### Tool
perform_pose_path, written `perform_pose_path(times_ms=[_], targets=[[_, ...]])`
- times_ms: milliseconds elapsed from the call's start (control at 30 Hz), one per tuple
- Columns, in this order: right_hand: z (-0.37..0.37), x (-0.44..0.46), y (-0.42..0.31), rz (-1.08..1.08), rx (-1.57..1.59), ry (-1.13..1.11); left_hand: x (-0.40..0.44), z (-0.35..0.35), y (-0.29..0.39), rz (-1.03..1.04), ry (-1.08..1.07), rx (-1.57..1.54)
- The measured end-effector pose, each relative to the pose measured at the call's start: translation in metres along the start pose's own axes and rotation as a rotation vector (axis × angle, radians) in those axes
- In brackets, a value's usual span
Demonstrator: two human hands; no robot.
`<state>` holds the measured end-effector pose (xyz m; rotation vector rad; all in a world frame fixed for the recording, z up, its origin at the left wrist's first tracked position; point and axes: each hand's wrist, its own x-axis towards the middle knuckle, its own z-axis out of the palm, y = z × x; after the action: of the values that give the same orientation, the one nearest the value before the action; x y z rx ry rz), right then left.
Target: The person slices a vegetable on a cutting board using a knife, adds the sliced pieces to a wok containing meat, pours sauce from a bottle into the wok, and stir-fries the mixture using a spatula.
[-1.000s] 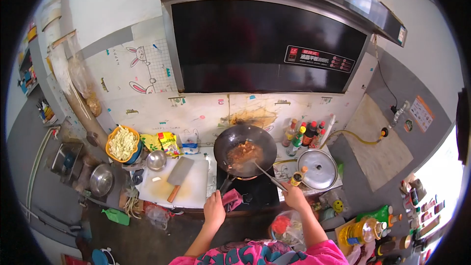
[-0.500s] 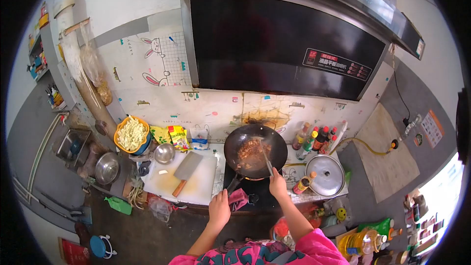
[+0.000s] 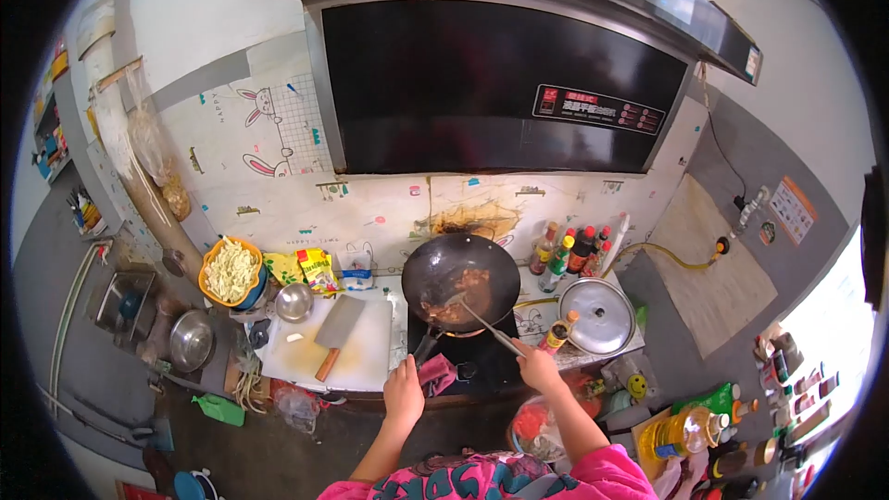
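My left hand (image 3: 404, 395) is closed around the handle (image 3: 427, 346) of a dark wok (image 3: 435, 264) on the stove. In my right hand (image 3: 539, 370) is the long handle of a metal spatula (image 3: 485, 323), its head down in the wok's near side. Browned pieces of food (image 3: 474, 289) in sauce lie across the bottom of the wok. A pink cloth (image 3: 437, 374) sits on the stove front beside my left hand. Close to my right hand stands a small sauce bottle (image 3: 557, 334).
To the left, a cleaver (image 3: 339, 322) lies on a white cutting board (image 3: 370, 352), near a metal bowl (image 3: 294, 302) and an orange basin (image 3: 211, 285) of pale cut food. On the right are a pot lid (image 3: 597, 317) and several sauce bottles (image 3: 559, 265). A range hood (image 3: 491, 83) hangs above.
The spatula head has moved from the wok's far side toward its near left, and the food has shifted with it. My right hand is lower and tilted further right. The whole view has shifted slightly.
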<state>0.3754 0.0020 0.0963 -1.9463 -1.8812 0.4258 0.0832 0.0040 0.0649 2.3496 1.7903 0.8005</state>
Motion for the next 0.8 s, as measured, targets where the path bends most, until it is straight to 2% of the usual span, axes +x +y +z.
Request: perform_pose_path(times_ms=[133, 200, 400, 500, 533, 600, 800], targets=[[-0.034, -0.019, 0.006, 0.081, 0.047, 0.041, 0.0, 0.001, -0.001, -0.003, -0.009, -0.017], [-0.048, -0.028, 0.011, 0.043, 0.077, 0.1, 0.0, 0.0, -0.001, -0.001, -0.004, -0.019], [-0.106, -0.048, -0.018, 0.05, -0.004, 0.024, 0.0, 0.003, -0.003, 0.003, 0.009, -0.042], [-0.077, -0.045, -0.003, 0.057, 0.157, -0.018, 0.0, 0.002, -0.002, 0.002, 0.018, -0.062], [-0.075, -0.043, -0.011, 0.034, 0.053, -0.042, 0.0, 0.001, -0.001, -0.001, 0.016, -0.065], [-0.052, -0.033, -0.007, 0.002, 0.046, -0.043, 0.0, 0.0, 0.0, 0.001, 0.019, -0.067], [0.002, -0.002, -0.016, 0.033, 0.186, 0.065, -0.001, -0.001, -0.001, 0.002, 0.012, -0.079]])
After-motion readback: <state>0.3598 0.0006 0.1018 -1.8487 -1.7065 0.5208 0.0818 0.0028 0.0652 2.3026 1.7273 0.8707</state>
